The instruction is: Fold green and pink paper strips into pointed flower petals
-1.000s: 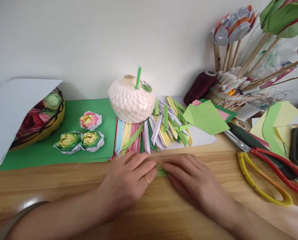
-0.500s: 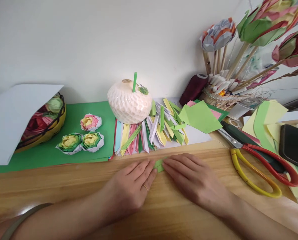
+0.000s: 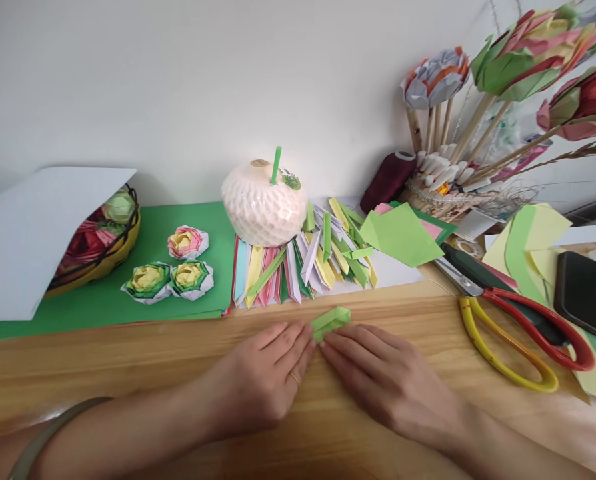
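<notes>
A small light-green folded paper strip [image 3: 332, 323] lies on the wooden table, its far right end in plain sight with a raised fold along it. My left hand [image 3: 273, 367] is closed at its left end, fingers together and fingertips pressed on the paper. My right hand [image 3: 385, 367] holds its near edge with the fingertips, fingers pressed together, thumb hidden beneath the hand. Beyond the hands lie several folded paper strips [image 3: 323, 257] in green, yellow, white and pink. Beside them, to the right, are loose green paper squares [image 3: 403, 233].
A white textured coconut-shaped container [image 3: 265, 207] with a green straw stands behind. Scissors [image 3: 518, 320] and a phone [image 3: 588, 293] lie at right, near a thread spool [image 3: 388, 180]. Paper flowers [image 3: 191, 277] sit on green sheets [image 3: 153, 223], beside a basket [image 3: 108, 257].
My right hand has shifted down along the green paper, uncovering its far right end. My left hand stays at the left end. The view has shifted slightly.
</notes>
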`<move>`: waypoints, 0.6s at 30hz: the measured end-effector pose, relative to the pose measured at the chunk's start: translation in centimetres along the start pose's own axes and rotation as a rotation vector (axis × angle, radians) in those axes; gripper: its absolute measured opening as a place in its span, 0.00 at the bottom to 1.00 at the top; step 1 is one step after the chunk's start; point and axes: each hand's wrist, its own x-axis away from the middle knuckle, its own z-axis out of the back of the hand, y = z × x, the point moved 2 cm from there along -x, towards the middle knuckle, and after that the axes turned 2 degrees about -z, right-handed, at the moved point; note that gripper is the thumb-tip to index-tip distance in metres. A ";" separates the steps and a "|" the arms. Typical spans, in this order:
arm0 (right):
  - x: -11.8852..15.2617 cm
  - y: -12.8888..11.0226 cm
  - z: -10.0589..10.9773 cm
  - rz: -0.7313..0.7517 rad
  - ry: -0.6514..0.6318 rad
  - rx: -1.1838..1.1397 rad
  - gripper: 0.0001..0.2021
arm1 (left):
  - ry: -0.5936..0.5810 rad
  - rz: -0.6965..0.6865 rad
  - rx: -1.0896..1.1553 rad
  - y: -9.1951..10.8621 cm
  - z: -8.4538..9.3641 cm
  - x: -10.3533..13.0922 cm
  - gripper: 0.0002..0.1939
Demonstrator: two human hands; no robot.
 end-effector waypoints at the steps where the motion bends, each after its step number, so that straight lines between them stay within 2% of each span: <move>1: 0.0 0.0 0.0 0.000 -0.005 -0.007 0.17 | 0.001 0.001 -0.002 0.0 0.0 0.0 0.18; 6: -0.1 0.3 0.3 -0.035 -0.035 -0.017 0.18 | -0.009 0.018 -0.029 0.0 0.1 -0.1 0.18; 18: 0.4 1.4 1.1 -0.133 -0.059 0.206 0.18 | -0.001 0.030 0.000 0.1 0.0 0.2 0.17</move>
